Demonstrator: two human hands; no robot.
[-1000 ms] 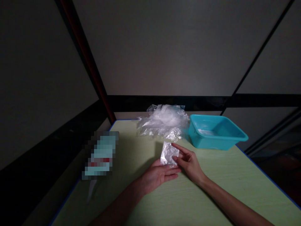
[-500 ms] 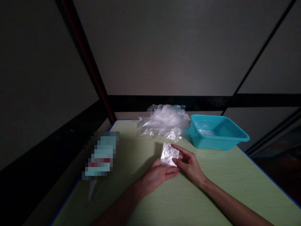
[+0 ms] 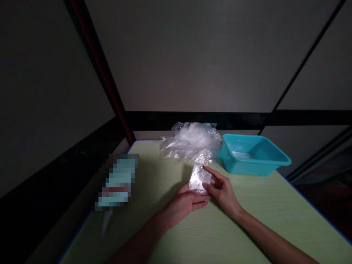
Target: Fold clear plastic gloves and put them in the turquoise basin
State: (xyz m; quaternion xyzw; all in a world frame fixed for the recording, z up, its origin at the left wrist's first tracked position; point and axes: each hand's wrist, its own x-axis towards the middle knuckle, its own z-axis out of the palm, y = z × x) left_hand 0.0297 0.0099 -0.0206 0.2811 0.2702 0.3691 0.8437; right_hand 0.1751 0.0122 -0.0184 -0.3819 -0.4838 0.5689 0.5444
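A small, square, shiny packet point(image 3: 200, 178), clear or silvery on its surface, is held above the table between both hands. What is inside it cannot be made out. My left hand point(image 3: 184, 202) supports it from below and from the left, its fingers reaching under the lower edge. From the right, my right hand point(image 3: 224, 191) grips the packet's side, with the index finger at the top edge and the thumb on the front face.
A heap of clear plastic bags point(image 3: 192, 141) lies at the back of the pale green table point(image 3: 214, 234). Right of it stands a turquoise basin point(image 3: 253, 167) with something whitish inside. A pixelated pale green and red package point(image 3: 118, 181) is at the left edge.
The packet has tilted slightly and shifted a little up and to the right, with the right fingers moving along. My left hand stays beneath it, nearly still.
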